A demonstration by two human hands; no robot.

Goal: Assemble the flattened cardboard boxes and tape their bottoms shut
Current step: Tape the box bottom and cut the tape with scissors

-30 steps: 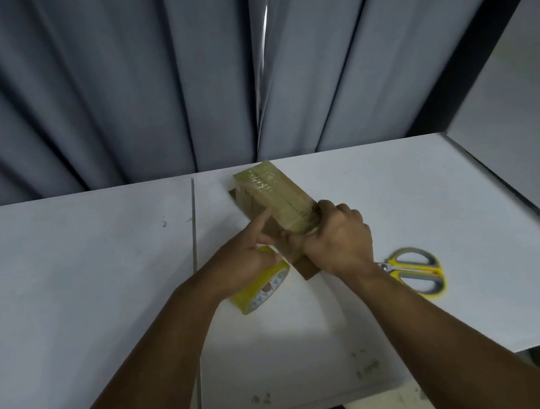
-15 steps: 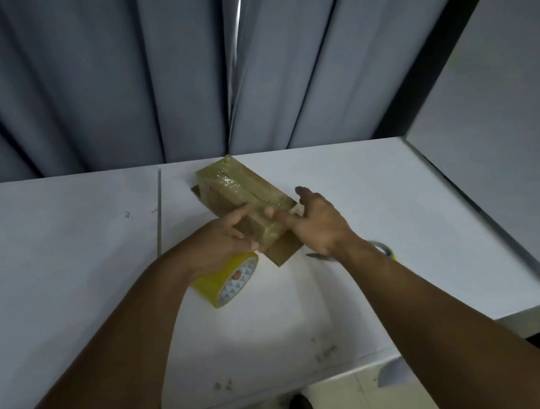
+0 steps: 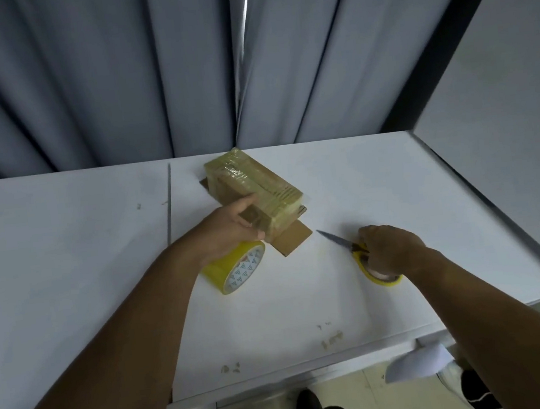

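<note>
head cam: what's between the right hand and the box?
The scissors: blades stick out of the right hand, tip toward the cardboard box's loose flap. Past the tip, just bare white table. The head view shows it.

Wide bare table (image 3: 67, 259) left of the box (image 3: 253, 186); tape roll (image 3: 235, 271) and scissors (image 3: 337, 240) just beside its near end; curtain (image 3: 116, 87) behind.

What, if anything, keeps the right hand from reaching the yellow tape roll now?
Probably nothing, so yes: only bare table lies between the right hand and the tape roll. But it grips the scissors, so it is not free.
</note>
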